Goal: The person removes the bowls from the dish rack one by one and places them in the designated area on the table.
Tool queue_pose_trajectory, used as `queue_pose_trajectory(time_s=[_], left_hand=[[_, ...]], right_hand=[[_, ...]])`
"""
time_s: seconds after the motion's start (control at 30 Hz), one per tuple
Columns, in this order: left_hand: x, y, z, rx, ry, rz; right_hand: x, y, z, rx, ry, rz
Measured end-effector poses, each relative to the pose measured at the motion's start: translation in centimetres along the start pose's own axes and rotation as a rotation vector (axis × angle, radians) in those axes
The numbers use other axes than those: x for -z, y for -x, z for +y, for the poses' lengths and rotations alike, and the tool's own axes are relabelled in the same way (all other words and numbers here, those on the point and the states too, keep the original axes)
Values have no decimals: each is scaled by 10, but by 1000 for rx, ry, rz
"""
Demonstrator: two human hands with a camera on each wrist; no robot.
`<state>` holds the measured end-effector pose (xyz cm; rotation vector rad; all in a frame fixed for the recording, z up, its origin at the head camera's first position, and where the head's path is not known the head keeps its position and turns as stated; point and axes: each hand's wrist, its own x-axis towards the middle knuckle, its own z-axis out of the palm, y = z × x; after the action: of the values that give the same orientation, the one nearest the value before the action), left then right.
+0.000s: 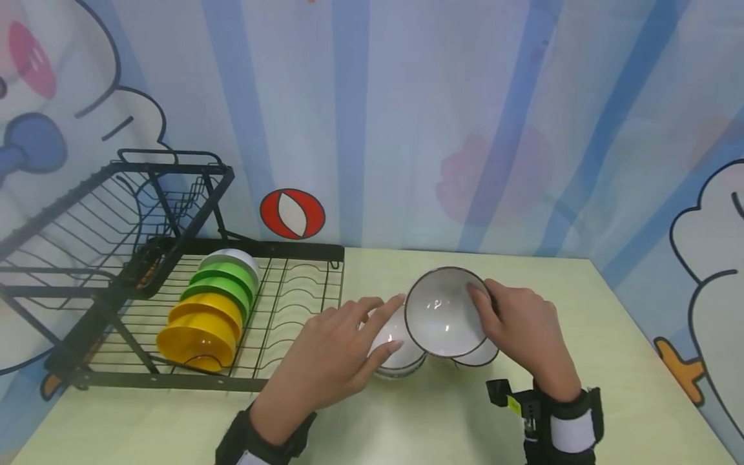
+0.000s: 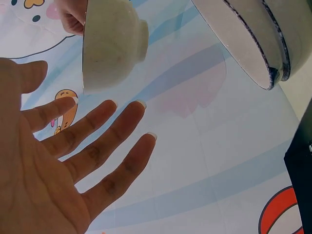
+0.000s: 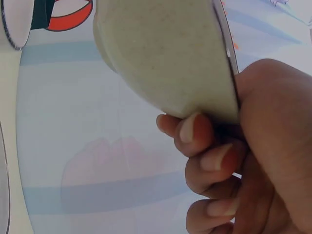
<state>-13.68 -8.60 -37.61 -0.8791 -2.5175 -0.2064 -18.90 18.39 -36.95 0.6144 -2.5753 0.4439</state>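
A white bowl with a dark rim (image 1: 444,323) is raised over the table, tilted so its inside faces the head camera. My right hand (image 1: 527,329) grips its right edge, thumb inside and fingers curled against the outer wall, as the right wrist view shows. Close to the bowl's left side is my left hand (image 1: 334,352), holding nothing, its fingers spread in the left wrist view. Beyond those fingers stand stacked white bowls (image 1: 398,369), partly hidden by the hand. Another white bowl (image 1: 484,355) shows behind the raised one, mostly covered by it.
On the left stands a black wire dish rack (image 1: 302,381) with an upper tier (image 1: 70,206). Yellow bowls (image 1: 197,339), green bowls (image 1: 227,284) and a white bowl (image 1: 247,259) lean in a row on its lower grid. A printed curtain (image 1: 395,129) hangs behind the pale table (image 1: 581,310).
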Motion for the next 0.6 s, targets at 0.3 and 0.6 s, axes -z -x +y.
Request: queue_pose_trajectory(time_s=[0.3,0.6], left_hand=[[-1,2,1,-39,-12,10],[3,3,0,-38,-5,14]], right_hand=[[0,5,11,-86,-7,-112],[-2,2,19,-143,-21,-186]])
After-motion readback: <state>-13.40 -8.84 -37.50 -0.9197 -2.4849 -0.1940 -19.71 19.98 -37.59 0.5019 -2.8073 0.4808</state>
